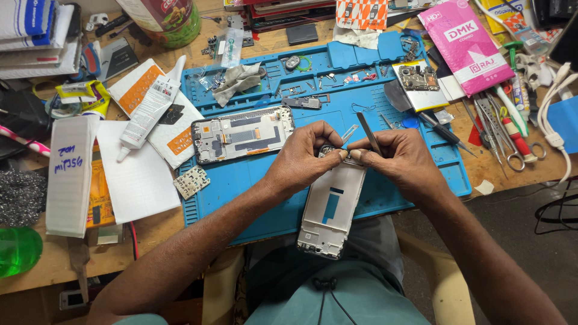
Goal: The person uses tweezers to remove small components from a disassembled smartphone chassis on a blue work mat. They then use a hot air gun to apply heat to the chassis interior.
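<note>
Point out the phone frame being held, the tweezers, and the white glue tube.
phone frame [330, 210], head view, middle of its white back.
tweezers [368, 133], head view, shaft above the right hand.
white glue tube [144, 114], head view, middle of the body.

A cluttered wooden table [500, 171] with a blue work mat [253, 198] in the middle.

On the mat lie an opened phone body [242, 133], a grey cloth [236, 81], a bare circuit board [418, 78] and small loose parts along its back trays. Left of the mat sit a white glue tube [146, 111], white paper sheets [139, 180], a small circuit board [192, 182], a steel scrubber [21, 197] and a green bottle [18, 250]. To the right lie a pink packet [466, 45], screwdrivers [500, 120], scissors [521, 157] and white cables [551, 114].
</note>
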The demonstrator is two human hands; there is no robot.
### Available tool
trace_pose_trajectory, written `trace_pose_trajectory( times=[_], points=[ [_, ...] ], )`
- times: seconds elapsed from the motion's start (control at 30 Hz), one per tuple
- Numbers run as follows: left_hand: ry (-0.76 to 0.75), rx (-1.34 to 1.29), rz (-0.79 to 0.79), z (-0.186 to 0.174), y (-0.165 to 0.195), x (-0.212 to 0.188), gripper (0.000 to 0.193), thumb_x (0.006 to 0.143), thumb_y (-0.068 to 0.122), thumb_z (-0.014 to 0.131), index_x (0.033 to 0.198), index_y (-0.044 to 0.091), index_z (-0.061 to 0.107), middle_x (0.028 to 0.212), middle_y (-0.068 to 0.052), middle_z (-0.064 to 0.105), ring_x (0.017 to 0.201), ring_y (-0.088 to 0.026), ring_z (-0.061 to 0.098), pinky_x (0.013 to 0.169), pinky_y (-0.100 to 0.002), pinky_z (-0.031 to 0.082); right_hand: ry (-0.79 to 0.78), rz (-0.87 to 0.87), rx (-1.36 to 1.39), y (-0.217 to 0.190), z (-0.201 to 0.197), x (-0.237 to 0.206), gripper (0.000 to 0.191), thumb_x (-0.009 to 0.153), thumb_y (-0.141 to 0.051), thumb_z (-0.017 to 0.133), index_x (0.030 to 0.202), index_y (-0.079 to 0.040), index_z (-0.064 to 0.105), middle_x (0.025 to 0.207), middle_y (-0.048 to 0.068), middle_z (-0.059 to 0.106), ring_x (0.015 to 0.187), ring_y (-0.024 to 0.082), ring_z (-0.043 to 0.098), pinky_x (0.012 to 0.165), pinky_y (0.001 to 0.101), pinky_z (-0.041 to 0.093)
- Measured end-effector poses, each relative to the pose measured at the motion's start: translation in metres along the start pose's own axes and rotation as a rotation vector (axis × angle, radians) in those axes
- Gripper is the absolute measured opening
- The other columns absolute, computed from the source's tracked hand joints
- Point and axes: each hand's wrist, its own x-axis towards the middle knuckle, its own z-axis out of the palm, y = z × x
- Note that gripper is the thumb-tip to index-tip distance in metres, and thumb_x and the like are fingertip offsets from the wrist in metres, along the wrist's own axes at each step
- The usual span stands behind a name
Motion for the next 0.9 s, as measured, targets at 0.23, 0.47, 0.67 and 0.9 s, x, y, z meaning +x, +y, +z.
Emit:
trace_pose_trajectory(
  times=[0.23, 0.47, 0.67, 0.9],
  points=[
    [-0.007, 0.016, -0.022, -0.0007, 0.0011, 0.0005, 0.021, 0.092, 0.019, 0.072, 0.104, 0.003, 0.065, 0.079, -0.005, 0.068, 0.071, -0.006, 0.063, 0.059, -0.023, 0.050, -0.016, 0.029, -0.055, -0.0016, -0.0037, 0.0029, 0.024, 0.084, -0.010, 0.078, 0.106, -0.001, 0.080, 0.084, 0.005, 0.079, 0.076, 0.007, 0.070, 0.069, 0.0224, 0.056],
    [-0.008, 0.033, -0.021, -0.0001, 0.0005, 0.0014, 0.022, 0.091, 0.019, 0.073, 0.104, 0.002, 0.066, 0.083, -0.005, 0.070, 0.075, -0.006, 0.066, 0.063, -0.025, 0.055, -0.006, 0.038, -0.030, 0.0032, -0.0015, 0.0027, 0.023, 0.085, -0.010, 0.079, 0.106, 0.000, 0.081, 0.085, 0.007, 0.079, 0.076, 0.008, 0.069, 0.069, 0.0231, 0.055],
    [0.006, 0.009, -0.031, 0.0013, -0.0015, 0.0009, 0.020, 0.090, 0.015, 0.073, 0.102, 0.001, 0.068, 0.087, -0.007, 0.072, 0.078, -0.008, 0.067, 0.064, -0.025, 0.056, -0.003, 0.047, -0.068, 0.0036, 0.0002, 0.0040, 0.022, 0.084, -0.010, 0.079, 0.104, 0.000, 0.081, 0.084, 0.006, 0.080, 0.075, 0.008, 0.070, 0.069, 0.0229, 0.056],
    [-0.009, 0.020, -0.066, 0.0002, -0.0030, 0.0011, 0.022, 0.090, 0.017, 0.072, 0.104, 0.001, 0.067, 0.085, -0.006, 0.070, 0.075, -0.008, 0.064, 0.063, -0.025, 0.052, -0.009, 0.048, -0.067, 0.0034, -0.0012, 0.0028, 0.024, 0.086, -0.013, 0.077, 0.106, -0.002, 0.080, 0.085, 0.004, 0.079, 0.077, 0.007, 0.069, 0.071, 0.0226, 0.055]
  ],
)
